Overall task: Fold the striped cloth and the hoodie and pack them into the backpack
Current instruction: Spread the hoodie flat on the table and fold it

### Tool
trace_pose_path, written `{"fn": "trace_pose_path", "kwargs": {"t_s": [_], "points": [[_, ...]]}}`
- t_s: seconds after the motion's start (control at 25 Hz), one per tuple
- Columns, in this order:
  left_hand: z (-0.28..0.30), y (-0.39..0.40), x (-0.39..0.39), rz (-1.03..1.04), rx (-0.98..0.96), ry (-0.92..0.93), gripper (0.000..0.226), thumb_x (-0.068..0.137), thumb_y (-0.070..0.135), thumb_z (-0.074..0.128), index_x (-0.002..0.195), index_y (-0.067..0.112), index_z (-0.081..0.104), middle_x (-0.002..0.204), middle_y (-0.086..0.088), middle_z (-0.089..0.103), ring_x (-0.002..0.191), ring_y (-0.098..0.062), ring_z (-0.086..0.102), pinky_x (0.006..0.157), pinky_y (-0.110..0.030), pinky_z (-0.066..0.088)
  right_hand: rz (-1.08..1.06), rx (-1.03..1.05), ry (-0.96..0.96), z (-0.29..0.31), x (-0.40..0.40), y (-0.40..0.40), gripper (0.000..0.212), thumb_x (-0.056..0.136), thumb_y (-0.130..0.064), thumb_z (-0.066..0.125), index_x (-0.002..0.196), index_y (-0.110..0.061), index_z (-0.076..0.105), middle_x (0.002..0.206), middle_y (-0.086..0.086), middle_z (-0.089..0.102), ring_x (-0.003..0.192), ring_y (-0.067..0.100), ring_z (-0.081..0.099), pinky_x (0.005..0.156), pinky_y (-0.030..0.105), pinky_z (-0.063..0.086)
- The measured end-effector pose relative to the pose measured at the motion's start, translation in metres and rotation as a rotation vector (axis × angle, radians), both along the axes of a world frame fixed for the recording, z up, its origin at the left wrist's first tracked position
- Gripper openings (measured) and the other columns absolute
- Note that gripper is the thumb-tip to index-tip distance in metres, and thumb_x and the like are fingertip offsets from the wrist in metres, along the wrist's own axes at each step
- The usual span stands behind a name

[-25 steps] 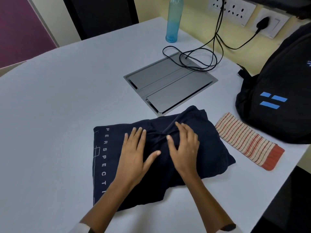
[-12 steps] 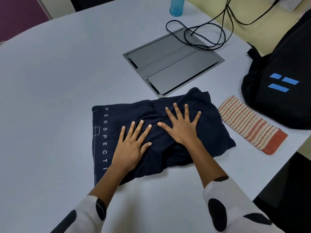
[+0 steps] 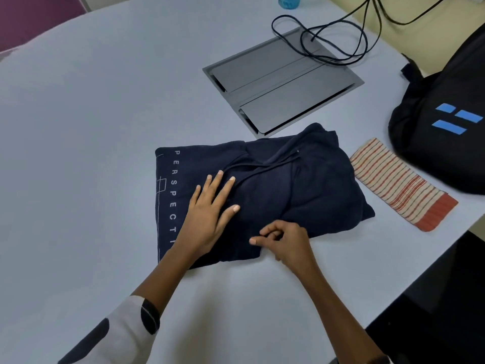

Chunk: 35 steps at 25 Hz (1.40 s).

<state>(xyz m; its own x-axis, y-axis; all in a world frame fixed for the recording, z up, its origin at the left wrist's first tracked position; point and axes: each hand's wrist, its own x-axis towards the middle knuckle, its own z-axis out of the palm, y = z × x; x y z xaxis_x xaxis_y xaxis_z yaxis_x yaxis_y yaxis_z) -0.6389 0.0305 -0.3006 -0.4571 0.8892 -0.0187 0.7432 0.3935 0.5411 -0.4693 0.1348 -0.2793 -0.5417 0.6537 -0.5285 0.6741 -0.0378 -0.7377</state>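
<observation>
A navy hoodie [image 3: 309, 185] with white lettering lies folded into a rough rectangle in the middle of the table. My left hand [image 3: 210, 214] presses flat on its left half, fingers spread. My right hand [image 3: 284, 241] is at the hoodie's near edge, fingers curled and pinching the fabric there. The striped cloth [image 3: 401, 182], cream with red stripes and an orange end, lies folded to the right of the hoodie. The black backpack [image 3: 443, 143] with blue marks stands at the right table edge, touching the cloth's far end.
A grey metal cable hatch [image 3: 283, 80] is set into the table [image 3: 91, 127] behind the hoodie, with looped black cables [image 3: 338, 40] on it. A blue bottle's base [image 3: 288, 1] shows at the top. The table's right edge drops off beside the cloth.
My right hand left the hoodie's centre, came back to its near edge and curled onto the fabric. My left hand stayed flat. The view shifted closer and lower.
</observation>
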Motion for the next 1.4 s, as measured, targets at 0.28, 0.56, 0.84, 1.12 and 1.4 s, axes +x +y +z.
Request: {"fn": "trace_pose_path", "kwargs": {"t_s": [0.28,0.56,0.84,1.12,1.4], "points": [[0.002,-0.047,0.026,-0.071,0.007,0.149,0.09,0.079,0.074,0.047,0.15,0.026,0.019,0.158,-0.004,0.013,0.147,-0.018,0.005,0.116,-0.048,0.012,0.1,0.004,0.201,0.021,-0.017,-0.008,0.034,0.081,0.004,0.068,0.095,-0.026,0.06,0.096,0.007,0.06,0.054,0.016,0.067,0.056,0.03,0.058],[-0.008,-0.033,0.033,0.055,-0.022,0.431,0.067,0.085,0.009,0.027,0.15,0.014,0.014,0.157,-0.012,0.018,0.144,-0.032,0.017,0.113,-0.051,0.022,0.529,1.053,0.292,0.003,-0.025,0.002,0.035,0.072,0.004,0.07,0.103,-0.011,0.067,0.085,0.004,0.053,0.066,0.013,0.053,0.053,0.022,0.049],[-0.026,-0.055,0.045,-0.211,-0.143,0.506,0.066,0.084,-0.004,0.032,0.149,0.007,0.022,0.157,-0.016,0.012,0.145,-0.029,0.014,0.113,-0.051,0.015,0.539,1.451,0.244,-0.054,0.002,0.003,0.034,0.096,-0.001,0.042,0.09,-0.016,0.072,0.084,0.007,0.059,0.068,0.02,0.05,0.059,0.03,0.041],[0.009,-0.046,0.021,-0.11,0.045,0.214,0.061,0.092,0.059,0.038,0.143,0.027,0.037,0.156,0.0,0.023,0.145,-0.015,0.016,0.111,-0.046,0.018,0.186,1.237,0.214,-0.024,-0.006,0.001,0.027,0.079,-0.014,0.052,0.09,-0.023,0.075,0.111,0.003,0.053,0.103,0.024,0.049,0.085,0.038,0.029],[-0.019,-0.028,-0.039,0.254,-0.195,0.311,0.067,0.091,0.064,0.012,0.149,0.032,0.02,0.159,0.002,0.007,0.146,-0.022,0.002,0.115,-0.053,0.005,0.59,1.094,-0.105,-0.029,-0.066,0.004,0.084,0.078,-0.084,0.032,0.149,-0.038,0.025,0.161,0.004,0.011,0.148,0.03,0.004,0.11,0.067,0.006]]}}
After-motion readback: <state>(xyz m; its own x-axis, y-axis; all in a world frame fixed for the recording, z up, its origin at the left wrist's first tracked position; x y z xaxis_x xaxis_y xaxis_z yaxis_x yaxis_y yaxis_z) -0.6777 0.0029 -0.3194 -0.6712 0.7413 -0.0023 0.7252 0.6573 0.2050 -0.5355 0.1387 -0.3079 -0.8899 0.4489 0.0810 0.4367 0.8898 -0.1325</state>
